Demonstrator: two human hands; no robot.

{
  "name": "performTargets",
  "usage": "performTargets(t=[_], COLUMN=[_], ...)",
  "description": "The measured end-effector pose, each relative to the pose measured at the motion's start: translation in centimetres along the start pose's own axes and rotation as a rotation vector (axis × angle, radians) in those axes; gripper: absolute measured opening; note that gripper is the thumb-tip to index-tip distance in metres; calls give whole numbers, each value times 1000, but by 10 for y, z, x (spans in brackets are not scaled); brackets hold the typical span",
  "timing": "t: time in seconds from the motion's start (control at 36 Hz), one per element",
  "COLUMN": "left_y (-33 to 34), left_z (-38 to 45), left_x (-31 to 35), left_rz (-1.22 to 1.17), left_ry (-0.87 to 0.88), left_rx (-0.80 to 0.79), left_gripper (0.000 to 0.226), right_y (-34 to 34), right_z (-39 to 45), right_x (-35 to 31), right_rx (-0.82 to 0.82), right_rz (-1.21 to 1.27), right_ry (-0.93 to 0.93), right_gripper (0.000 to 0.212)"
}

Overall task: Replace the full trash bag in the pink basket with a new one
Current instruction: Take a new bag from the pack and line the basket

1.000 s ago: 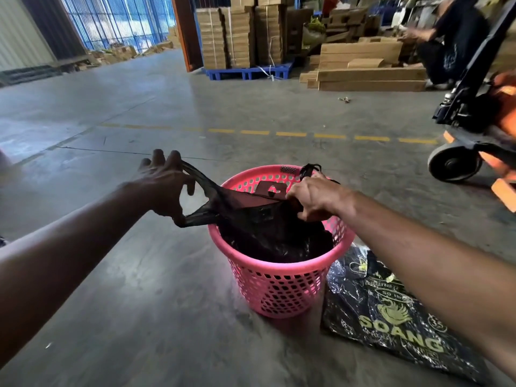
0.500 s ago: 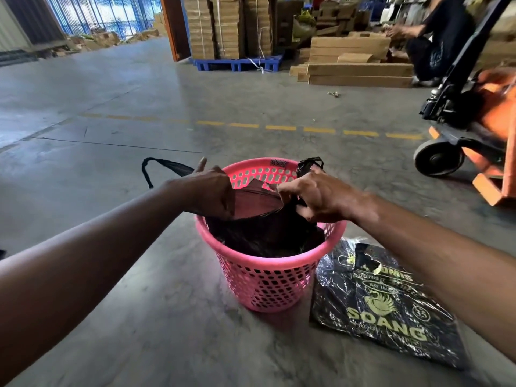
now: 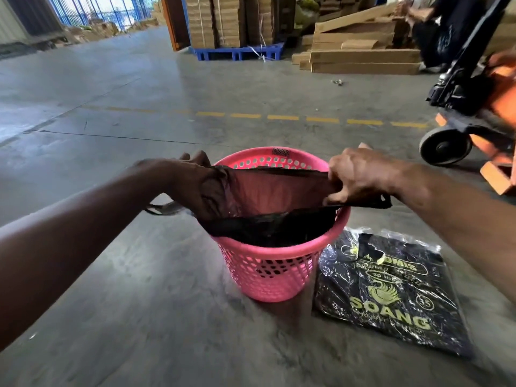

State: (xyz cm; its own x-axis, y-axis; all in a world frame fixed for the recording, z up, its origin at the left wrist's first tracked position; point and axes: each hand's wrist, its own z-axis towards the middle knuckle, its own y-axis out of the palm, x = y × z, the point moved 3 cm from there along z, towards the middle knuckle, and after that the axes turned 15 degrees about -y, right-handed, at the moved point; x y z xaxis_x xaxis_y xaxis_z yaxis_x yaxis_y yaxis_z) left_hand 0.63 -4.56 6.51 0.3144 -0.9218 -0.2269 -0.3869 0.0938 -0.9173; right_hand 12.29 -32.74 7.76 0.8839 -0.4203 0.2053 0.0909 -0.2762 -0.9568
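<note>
While the mouth of the black trash bag (image 3: 268, 191) is stretched across the top of the pink basket (image 3: 273, 275), the coming move is judged to turn on one relation: the bag's opening runs left to right between the two hands, with its body hanging down inside the basket below them. The left hand (image 3: 201, 188) is pressed against the left end of the film, the thin plastic drawn over its knuckles, so whether its fingers are spread or curled cannot be told. The right hand (image 3: 354, 174) is closed in a pinch on the right end, and a handle loop is seen trailing past the rim just beside it. Both hands are held at about rim height, one over each side of the basket, neither clearly nearer.

By count, one basket is seen, one bag is held in it, and two hands are at work. One flat packet of new bags (image 3: 391, 291), printed in yellow on black, is lying on the concrete floor (image 3: 139, 317) just beside the basket on the right, nearer the right hand. Whether this bag is being lifted out or fitted in cannot be settled.
</note>
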Motion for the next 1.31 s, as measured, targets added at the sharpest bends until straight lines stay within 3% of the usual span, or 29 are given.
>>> performTargets(t=[0.17, 0.31, 0.36, 0.42, 0.5, 0.64, 0.75, 0.86, 0.94, 1.08, 1.17, 1.31], left_y=[12, 28, 37, 48, 62, 80, 97, 99, 108, 125, 122, 107], left_z=[-13, -27, -32, -34, -33, -27, -23, -20, -9, 4, 11, 26], left_x=[0, -6, -5, -4, -3, -12, -11, -9, -19, -34, -30, -43], left_rz=[29, 72, 82, 64, -27, -222, -324, -397, -516, -783, -1064, -1507], left_ry=[14, 4, 18, 36, 39, 79, 147, 179, 126, 131, 120, 100], left_rx=[-92, -68, -15, 55, 180, 414, 472, 541, 483, 320, 131, -154], left_gripper=[124, 143, 137, 133, 145, 140, 134, 129, 131, 112, 105, 54], right_y=[10, 27, 43, 61, 83, 114, 132, 145, 162, 180, 180, 175], right_z=[-29, -54, -58, -58, -55, -56, -52, -46, -57, -69, -61, -44], right_x=[2, 5, 5, 3, 4, 8, 13, 25, 36, 38, 41, 55], right_rx=[3, 5, 29, 55, 117, 217, 312, 301, 333, 353, 367, 342], right_rz=[-79, -187, -196, -184, -152, -9, 427, 416, 282, 127, 180, 287], right_ry=[33, 19, 21, 29, 36, 128, 154, 138, 151, 130, 137, 189], right_gripper=[73, 117, 124, 122, 117, 130, 122, 116, 114, 81, 86, 100])
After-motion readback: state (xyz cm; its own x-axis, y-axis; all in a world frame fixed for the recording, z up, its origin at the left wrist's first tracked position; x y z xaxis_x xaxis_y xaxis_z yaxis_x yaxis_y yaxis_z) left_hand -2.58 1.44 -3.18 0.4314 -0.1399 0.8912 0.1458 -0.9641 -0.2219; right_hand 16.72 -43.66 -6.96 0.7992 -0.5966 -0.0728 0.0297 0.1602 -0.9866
